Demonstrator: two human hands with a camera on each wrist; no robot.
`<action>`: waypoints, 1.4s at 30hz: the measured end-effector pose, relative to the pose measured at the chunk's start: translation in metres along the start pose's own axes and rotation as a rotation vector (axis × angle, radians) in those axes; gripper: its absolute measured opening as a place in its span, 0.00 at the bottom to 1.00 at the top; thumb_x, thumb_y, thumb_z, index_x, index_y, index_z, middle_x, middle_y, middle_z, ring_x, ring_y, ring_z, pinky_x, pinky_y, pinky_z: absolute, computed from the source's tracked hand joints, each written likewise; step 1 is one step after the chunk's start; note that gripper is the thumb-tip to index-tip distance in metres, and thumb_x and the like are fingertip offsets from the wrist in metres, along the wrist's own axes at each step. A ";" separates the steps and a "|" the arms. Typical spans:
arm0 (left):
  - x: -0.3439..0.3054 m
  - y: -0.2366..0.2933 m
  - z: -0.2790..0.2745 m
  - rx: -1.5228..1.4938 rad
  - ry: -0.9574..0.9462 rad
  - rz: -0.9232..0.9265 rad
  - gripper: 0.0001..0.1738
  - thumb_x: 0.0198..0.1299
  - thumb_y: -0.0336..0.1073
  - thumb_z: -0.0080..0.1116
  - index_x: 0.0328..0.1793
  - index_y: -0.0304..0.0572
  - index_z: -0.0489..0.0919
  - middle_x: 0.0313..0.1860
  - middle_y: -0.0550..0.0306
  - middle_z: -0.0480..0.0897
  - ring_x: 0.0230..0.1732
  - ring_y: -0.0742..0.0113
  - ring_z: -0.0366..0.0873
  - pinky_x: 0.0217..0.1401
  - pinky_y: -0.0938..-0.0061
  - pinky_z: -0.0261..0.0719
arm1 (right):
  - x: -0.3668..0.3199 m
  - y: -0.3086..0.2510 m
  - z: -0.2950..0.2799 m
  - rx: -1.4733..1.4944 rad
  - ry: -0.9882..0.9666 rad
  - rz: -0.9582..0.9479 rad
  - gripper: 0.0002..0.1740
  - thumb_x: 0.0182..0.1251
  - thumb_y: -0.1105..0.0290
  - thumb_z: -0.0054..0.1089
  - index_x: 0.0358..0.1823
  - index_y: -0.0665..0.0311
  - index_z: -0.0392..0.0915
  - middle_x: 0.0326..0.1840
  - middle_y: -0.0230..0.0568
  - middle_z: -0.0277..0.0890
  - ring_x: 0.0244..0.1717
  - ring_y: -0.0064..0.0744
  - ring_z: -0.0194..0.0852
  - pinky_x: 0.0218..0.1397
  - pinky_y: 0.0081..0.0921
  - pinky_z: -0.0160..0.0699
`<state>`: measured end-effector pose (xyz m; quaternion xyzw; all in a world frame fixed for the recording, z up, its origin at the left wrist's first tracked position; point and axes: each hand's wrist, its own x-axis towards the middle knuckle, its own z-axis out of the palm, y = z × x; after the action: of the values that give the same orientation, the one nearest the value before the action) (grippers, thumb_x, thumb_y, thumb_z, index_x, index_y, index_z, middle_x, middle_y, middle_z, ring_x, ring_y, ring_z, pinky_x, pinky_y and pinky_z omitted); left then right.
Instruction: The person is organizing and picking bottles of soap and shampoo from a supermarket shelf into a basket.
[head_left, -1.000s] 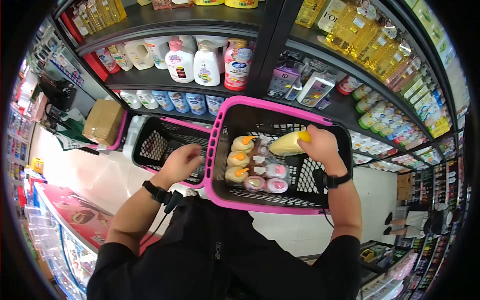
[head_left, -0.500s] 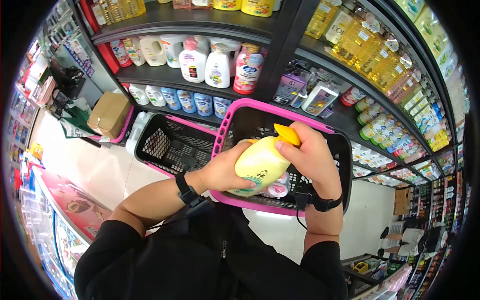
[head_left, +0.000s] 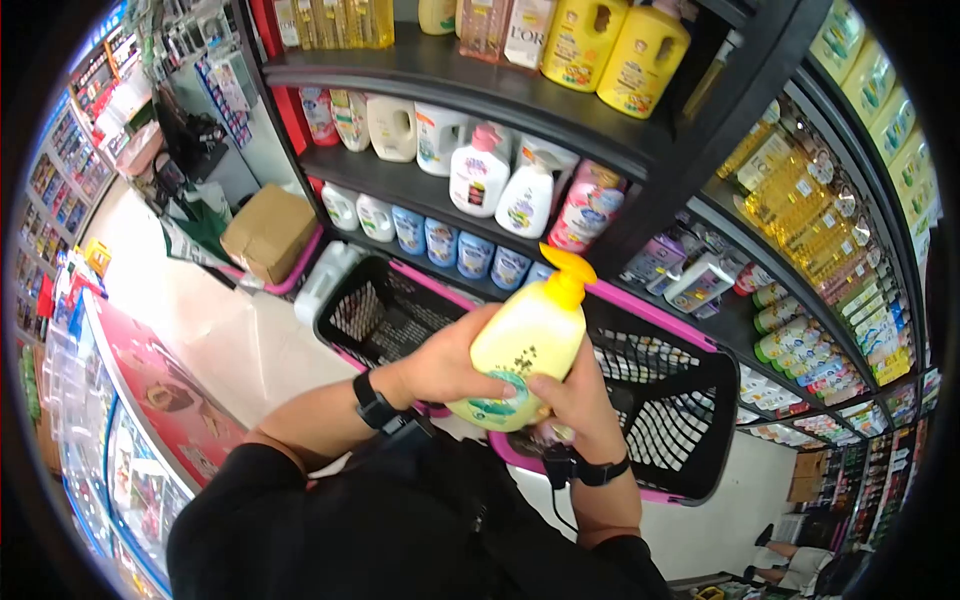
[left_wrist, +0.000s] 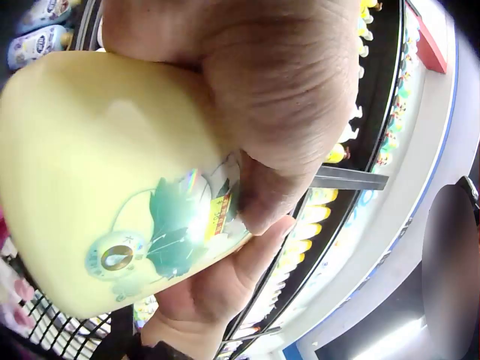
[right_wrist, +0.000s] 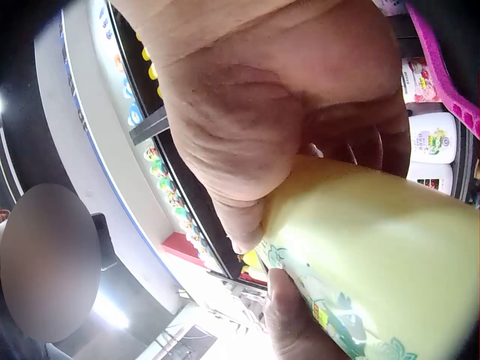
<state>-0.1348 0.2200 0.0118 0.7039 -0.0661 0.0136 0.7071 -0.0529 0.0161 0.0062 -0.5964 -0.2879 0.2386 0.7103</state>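
A pale yellow pump bottle [head_left: 530,335] with a bright yellow pump head [head_left: 567,275] leans slightly right, held in both hands above a black basket with a pink rim [head_left: 655,315]. My left hand [head_left: 450,360] grips its left side, thumb across the front label. On the lower right side my right hand [head_left: 583,400] holds it, its thumb near the left one. The right wrist view shows my right hand [right_wrist: 262,97] wrapped over the bottle [right_wrist: 382,240]. A green leaf print [left_wrist: 169,229] shows in the left wrist view. The bottle and hands hide most of the basket's contents.
Another black basket [head_left: 345,310] stands to the left, beside a white jug [head_left: 325,283] and a cardboard box [head_left: 268,232]. Dark shelves with several rows of bottles [head_left: 475,180] rise ahead and to the right. A display counter with a pink panel [head_left: 165,390] stands at left.
The right hand lifted the yellow bottle out of the basket, and the left hand came over from the left and took hold of it. The right hand then shifted from the pump head to the lower body.
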 end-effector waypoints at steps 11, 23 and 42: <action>0.036 -0.034 -0.191 0.325 -0.130 0.082 0.50 0.44 0.38 0.81 0.73 0.40 0.65 0.59 0.44 0.80 0.60 0.48 0.81 0.62 0.61 0.78 | 0.133 0.040 0.101 -0.388 0.051 0.015 0.45 0.53 0.71 0.78 0.73 0.66 0.64 0.66 0.45 0.75 0.68 0.37 0.74 0.70 0.35 0.72; 0.105 -0.091 -0.347 0.099 0.096 0.032 0.47 0.42 0.27 0.79 0.71 0.37 0.66 0.60 0.51 0.79 0.61 0.63 0.78 0.66 0.67 0.76 | 0.239 0.086 0.164 -0.597 0.084 0.199 0.40 0.65 0.67 0.69 0.75 0.67 0.60 0.71 0.53 0.67 0.62 0.45 0.78 0.59 0.36 0.81; 0.215 -0.162 -0.403 0.166 0.071 0.065 0.43 0.45 0.28 0.78 0.69 0.38 0.68 0.58 0.50 0.82 0.58 0.62 0.81 0.64 0.67 0.79 | 0.015 0.179 0.125 -0.735 0.463 0.804 0.33 0.64 0.62 0.71 0.67 0.67 0.69 0.54 0.53 0.81 0.50 0.43 0.83 0.53 0.34 0.82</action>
<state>0.1261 0.6043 -0.1256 0.7568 -0.0623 0.0670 0.6472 -0.1282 0.1458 -0.1525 -0.9022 0.0594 0.2371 0.3553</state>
